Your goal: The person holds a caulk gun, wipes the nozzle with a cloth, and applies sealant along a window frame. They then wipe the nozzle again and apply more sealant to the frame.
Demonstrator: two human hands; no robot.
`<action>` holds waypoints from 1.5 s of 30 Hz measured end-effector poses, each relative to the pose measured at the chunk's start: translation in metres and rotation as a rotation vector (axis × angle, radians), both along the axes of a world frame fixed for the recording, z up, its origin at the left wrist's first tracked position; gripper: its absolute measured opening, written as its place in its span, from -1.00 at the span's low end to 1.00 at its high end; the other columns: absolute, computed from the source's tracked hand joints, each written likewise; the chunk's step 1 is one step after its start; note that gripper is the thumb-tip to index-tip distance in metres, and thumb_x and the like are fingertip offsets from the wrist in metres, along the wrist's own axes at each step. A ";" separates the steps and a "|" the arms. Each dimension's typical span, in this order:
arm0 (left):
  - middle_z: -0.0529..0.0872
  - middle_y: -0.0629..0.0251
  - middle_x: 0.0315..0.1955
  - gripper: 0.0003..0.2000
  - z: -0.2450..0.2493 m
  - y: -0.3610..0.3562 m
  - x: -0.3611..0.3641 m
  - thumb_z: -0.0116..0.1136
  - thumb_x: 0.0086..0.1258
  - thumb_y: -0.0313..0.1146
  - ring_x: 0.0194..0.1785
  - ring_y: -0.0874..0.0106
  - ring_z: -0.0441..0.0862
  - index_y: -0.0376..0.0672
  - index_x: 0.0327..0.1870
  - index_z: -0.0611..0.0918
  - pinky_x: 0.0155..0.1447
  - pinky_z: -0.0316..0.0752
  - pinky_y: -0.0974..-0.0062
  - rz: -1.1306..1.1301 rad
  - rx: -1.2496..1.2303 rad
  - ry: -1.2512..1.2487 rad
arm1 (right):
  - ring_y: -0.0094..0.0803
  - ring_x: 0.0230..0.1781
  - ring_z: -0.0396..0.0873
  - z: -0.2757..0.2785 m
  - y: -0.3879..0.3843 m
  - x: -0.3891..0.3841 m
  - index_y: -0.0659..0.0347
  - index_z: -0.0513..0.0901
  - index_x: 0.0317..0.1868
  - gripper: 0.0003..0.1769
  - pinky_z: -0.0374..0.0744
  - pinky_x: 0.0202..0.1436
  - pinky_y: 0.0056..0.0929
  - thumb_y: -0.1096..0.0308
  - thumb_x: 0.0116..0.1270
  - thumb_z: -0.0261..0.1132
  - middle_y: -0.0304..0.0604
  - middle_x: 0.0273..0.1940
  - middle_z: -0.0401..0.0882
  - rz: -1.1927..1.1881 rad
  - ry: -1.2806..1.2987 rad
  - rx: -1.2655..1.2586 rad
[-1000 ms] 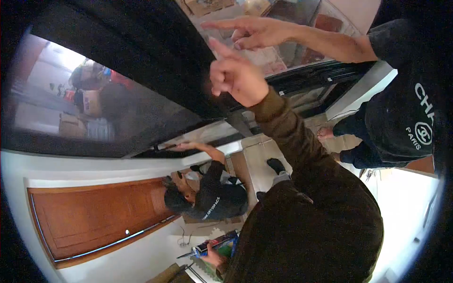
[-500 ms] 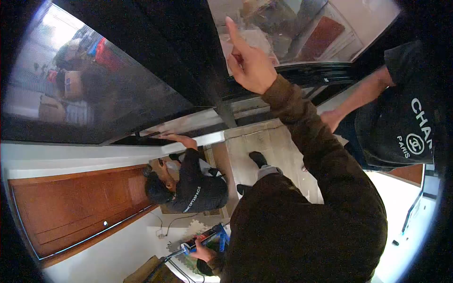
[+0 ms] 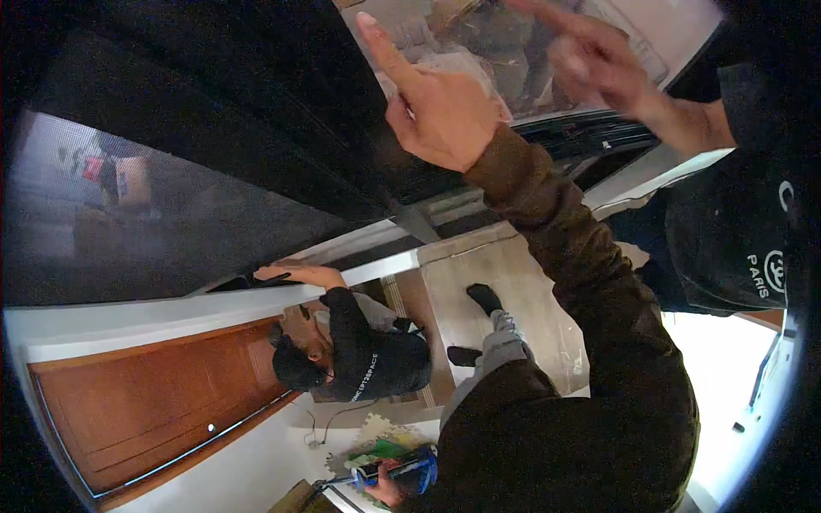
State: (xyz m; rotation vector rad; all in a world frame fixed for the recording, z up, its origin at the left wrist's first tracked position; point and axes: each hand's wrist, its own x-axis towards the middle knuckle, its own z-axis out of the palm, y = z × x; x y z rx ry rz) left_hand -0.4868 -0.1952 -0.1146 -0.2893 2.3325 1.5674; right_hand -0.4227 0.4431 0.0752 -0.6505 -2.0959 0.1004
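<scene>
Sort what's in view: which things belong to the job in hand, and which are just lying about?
Probably the job:
caulking gun, in the left hand
black frame, behind the pointing right hand

Apparently just lying about:
jigsaw-edged mat
thin cable

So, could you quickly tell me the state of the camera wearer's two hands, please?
Left hand: closed, holding a caulking gun.
Right hand: partly open in a pointing shape, nothing seen in its grasp.
</scene>
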 end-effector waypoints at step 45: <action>0.64 0.08 -0.33 -0.38 -0.057 0.039 -0.027 0.22 0.05 -0.71 -0.44 0.31 0.59 -0.30 0.24 0.38 -0.39 0.64 0.29 0.179 0.233 0.065 | -0.12 -0.79 0.37 0.003 0.038 -0.031 0.14 -0.27 0.61 -0.05 0.30 -0.68 -0.16 0.37 0.36 0.13 -0.03 -0.74 0.35 -0.025 -0.202 0.058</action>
